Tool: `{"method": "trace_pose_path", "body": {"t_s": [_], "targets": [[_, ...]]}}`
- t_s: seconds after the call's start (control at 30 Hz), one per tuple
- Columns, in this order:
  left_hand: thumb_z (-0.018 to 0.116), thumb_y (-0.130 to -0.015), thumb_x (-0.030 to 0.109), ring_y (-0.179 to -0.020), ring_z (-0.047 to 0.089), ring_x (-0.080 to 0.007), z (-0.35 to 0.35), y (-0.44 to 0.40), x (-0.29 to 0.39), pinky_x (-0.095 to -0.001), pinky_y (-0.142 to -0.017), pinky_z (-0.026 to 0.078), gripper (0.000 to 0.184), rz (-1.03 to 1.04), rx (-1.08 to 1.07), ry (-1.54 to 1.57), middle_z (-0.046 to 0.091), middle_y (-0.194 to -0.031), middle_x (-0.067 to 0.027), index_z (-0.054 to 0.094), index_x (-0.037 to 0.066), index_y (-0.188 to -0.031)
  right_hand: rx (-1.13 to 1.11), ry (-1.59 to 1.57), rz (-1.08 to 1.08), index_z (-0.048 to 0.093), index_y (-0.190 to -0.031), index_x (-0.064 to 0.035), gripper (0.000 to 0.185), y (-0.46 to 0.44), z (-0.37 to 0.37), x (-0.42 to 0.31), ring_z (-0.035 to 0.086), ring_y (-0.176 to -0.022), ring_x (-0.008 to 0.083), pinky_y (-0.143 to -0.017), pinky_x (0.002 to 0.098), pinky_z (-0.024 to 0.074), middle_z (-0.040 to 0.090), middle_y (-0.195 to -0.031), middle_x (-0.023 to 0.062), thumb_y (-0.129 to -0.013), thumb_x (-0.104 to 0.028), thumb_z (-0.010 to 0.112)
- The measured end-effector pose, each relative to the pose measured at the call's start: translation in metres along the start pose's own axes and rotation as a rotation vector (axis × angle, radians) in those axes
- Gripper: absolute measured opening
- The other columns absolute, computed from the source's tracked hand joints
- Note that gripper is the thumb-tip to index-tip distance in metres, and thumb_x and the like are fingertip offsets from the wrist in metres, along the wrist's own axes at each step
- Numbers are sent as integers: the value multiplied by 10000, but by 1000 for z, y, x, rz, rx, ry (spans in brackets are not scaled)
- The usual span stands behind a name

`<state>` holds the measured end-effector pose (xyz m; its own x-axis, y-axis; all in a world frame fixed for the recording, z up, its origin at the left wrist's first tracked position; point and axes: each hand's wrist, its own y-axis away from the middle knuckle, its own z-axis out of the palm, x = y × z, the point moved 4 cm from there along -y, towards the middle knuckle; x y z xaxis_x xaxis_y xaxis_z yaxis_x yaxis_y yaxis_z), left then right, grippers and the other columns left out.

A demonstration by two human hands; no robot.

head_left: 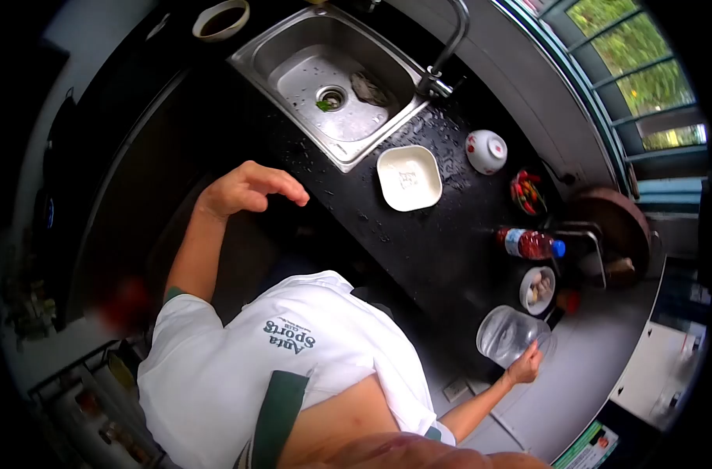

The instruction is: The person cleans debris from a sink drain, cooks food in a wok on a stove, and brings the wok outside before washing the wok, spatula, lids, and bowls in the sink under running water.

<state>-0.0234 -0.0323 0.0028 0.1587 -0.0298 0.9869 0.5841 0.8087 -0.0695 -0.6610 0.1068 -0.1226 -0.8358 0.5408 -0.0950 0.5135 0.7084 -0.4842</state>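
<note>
My right hand is closed on the rim of a clear plastic container at the right end of the black counter. The container is see-through, and I cannot make out anything inside. My left hand hangs in the air before the counter's front edge, below the sink, with fingers loosely bent and nothing in them. Between the hands, a white square dish lies on the wet counter. Close to the container stands a small white bowl holding pale pieces that look like garlic.
A steel sink with a tap holds scraps near its drain. Along the wall are an upturned patterned bowl, a bowl of red chillies, a blue-capped bottle and a round brown board. A bowl of dark liquid stands far left.
</note>
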Motion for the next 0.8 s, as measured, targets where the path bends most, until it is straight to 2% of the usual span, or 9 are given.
{"method": "trace_pose_path", "body": {"t_s": [0.17, 0.2, 0.3, 0.33, 0.4, 0.47, 0.6, 0.67, 0.8], "targets": [[625, -726, 248, -915, 588, -223, -14, 11, -42, -325, -850, 445, 404, -84, 284, 135, 603, -1010, -140, 591, -17, -1029, 145, 147, -4, 526, -574, -113, 361, -30, -34, -5, 505, -439, 314, -400, 450, 349, 529, -497, 66, -762, -410, 610], [623, -733, 251, -921, 584, -216, -25, 16, -52, -320, -847, 445, 427, -72, 323, 142, 603, -1008, -127, 569, -9, -1068, -134, 232, 208, 600, -756, -125, 332, -37, -27, 0, 567, -644, 317, -536, 438, 421, 605, -700, 91, -787, -452, 553], [616, -742, 239, -919, 583, -214, -53, 42, -69, -321, -847, 444, 429, -100, 422, 197, 601, -1006, -124, 553, -11, -1086, 149, 256, -3, 599, -933, -103, 367, -47, -43, -5, 547, -862, 314, -699, 415, 430, 598, -933, 112, -775, -433, 576], [598, -762, 194, -926, 577, -209, -64, 53, -82, -319, -845, 442, 398, -107, 435, 213, 592, -1015, -120, 540, -12, -1098, 165, 262, -18, 554, -1028, -33, 401, -52, -63, -33, 505, -939, 324, -805, 412, 401, 547, -1037, 148, -785, -349, 600], [588, -771, 173, -931, 573, -206, -90, 76, -88, -317, -845, 442, 381, -116, 454, 257, 588, -1021, -120, 536, -13, -1099, 332, 37, -174, 555, -1028, -9, 367, -49, -75, -100, 518, -927, 313, -821, 394, 407, 560, -1001, 159, -791, -284, 609], [579, -787, 144, -934, 562, -191, -115, 98, -100, -311, -841, 442, 360, -139, 479, 293, 578, -1030, -114, 527, -10, -1109, 98, -329, -128, 552, -1039, 18, 296, -46, -64, -188, 554, -865, 249, -771, 316, 442, 582, -964, 132, -787, -124, 613], [536, -791, 90, -924, 563, -200, -147, 129, -112, -319, -849, 433, 344, -298, 543, 277, 573, -1037, -127, 509, -13, -1118, -291, -705, -572, 586, -992, -44, 268, -15, -40, -437, 557, -921, 237, -802, 317, 438, 576, -992, 116, -728, 1, 602], [547, -787, 108, -924, 563, -196, -156, 144, -125, -310, -840, 434, 356, -311, 541, 309, 573, -1038, -124, 506, -16, -1119, -406, -823, -848, 580, -974, -39, 301, 3, 5, -522, 546, -936, 283, -803, 334, 438, 564, -999, 122, -682, 30, 603], [592, -763, 113, -932, 557, -185, -179, 175, -143, -295, -846, 435, 411, -384, 646, 383, 566, -1045, -120, 493, -22, -1139, -481, -666, -1312, 549, -981, -86, 257, 51, 114, -654, 522, -897, 281, -725, 372, 437, 539, -989, 119, -729, -121, 586]]}}
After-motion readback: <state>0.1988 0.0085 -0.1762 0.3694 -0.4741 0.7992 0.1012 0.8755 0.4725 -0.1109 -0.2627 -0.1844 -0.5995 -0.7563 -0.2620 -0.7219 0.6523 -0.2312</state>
